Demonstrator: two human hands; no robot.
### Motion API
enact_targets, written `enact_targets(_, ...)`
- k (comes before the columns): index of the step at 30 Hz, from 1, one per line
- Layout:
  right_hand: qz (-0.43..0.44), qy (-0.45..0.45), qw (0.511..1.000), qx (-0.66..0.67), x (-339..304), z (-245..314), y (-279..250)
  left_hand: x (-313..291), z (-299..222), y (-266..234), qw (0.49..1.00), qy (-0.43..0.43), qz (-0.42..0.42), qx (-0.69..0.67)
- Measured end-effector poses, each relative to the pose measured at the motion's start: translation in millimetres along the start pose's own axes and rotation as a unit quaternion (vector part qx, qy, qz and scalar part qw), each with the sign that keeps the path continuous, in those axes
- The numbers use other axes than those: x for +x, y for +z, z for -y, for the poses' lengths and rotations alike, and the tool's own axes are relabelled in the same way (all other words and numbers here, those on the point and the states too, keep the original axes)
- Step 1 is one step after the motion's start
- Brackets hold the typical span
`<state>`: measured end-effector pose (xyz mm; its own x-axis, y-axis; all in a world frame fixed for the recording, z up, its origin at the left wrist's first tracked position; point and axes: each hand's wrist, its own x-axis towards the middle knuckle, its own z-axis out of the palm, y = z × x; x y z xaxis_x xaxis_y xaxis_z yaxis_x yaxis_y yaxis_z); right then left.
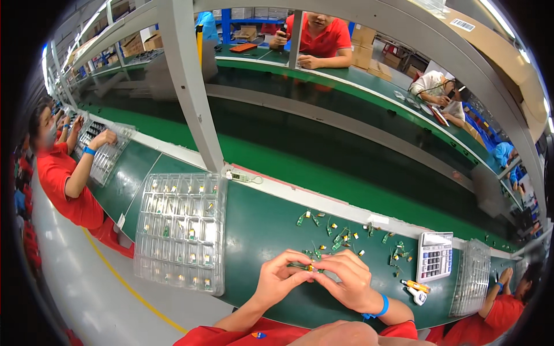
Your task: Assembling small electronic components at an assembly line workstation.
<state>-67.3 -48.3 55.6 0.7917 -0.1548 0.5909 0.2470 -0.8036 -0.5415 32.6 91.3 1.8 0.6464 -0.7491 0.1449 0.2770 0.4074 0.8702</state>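
left hand [278,281] and right hand [350,280]: pinching small wired part [311,267] (yellow spot); clear tray [220,242] leftward; calculator [434,257] rightward

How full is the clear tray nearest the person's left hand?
The clear tray isn't empty: small parts show in many compartments. Whether every compartment holds one, I cannot tell.

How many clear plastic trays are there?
3 visible: a clear, compartmented plastic tray left of the person's left hand; another farther left, by a red-shirted worker; a third right of the white plastic calculator. More may be hidden.
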Motion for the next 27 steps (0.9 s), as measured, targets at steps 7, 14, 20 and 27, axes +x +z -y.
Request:
enact_targets(7, 0.001, -0.073, 0.995, -0.072, -4, -5, 3, 2, 4, 2, 0.996, -0.048, 0.025, -0.07)
enact_targets(14, 0.038, 0.028, 0.999, -0.002, 7, 9, -6, 1, -1, -2, 0.999, -0.04, 0.018, -0.007)
enact_targets(20, 0.19, 0.191, 0.96, 0.075, 2, -5, -12, 0, 5, -6, 0.996, -0.02, 0.058, 0.062)
enact_targets(27, 0.219, 0.196, 0.941, 0.166, 5, -7, -13, 4, -13, -17, 0.974, 0.069, 0.099, 0.19)
